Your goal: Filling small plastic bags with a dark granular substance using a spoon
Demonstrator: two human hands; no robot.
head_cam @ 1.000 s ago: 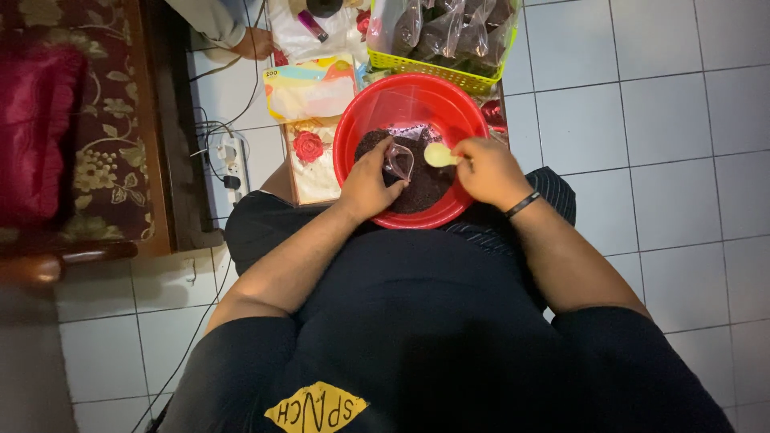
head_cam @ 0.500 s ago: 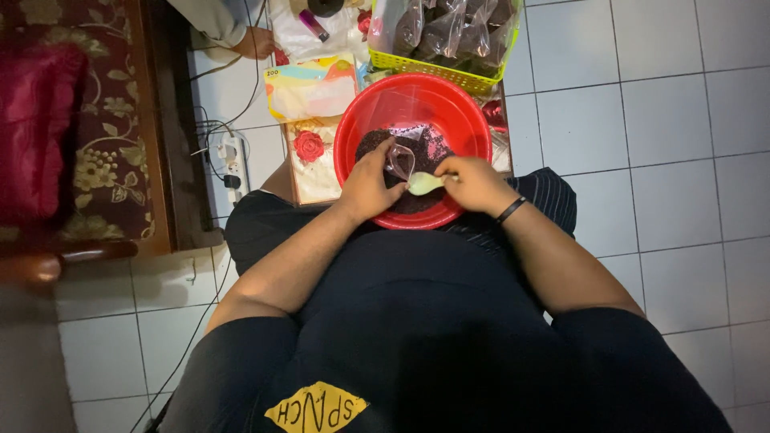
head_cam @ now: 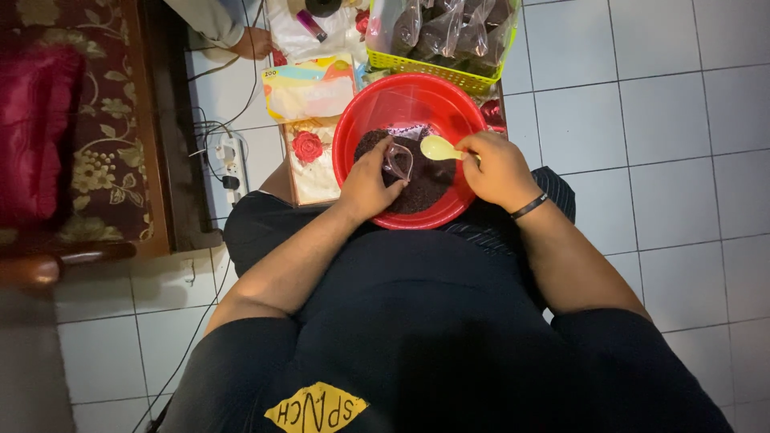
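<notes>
A red round basin (head_cam: 377, 112) rests on my lap and holds a heap of dark grainy stuff (head_cam: 429, 180). My left hand (head_cam: 365, 186) holds a small clear plastic bag (head_cam: 398, 160) open over the heap. My right hand (head_cam: 499, 170) grips a pale yellow spoon (head_cam: 437, 147), its bowl lifted just right of the bag's mouth. A dark band sits on my right wrist.
Beyond the basin stands a yellow-green basket (head_cam: 437, 70) with several filled clear bags. Flat packets (head_cam: 309, 88) and a rose-patterned cloth (head_cam: 309, 156) lie to its left. A power strip (head_cam: 233, 160) with cables sits on the white tiles beside a floral sofa (head_cam: 72, 120). Another person's hand (head_cam: 253, 42) shows at the top.
My right hand dipped the spoon low into the heap half a second ago and has now lifted it back up beside the bag. My left hand has kept the bag in place.
</notes>
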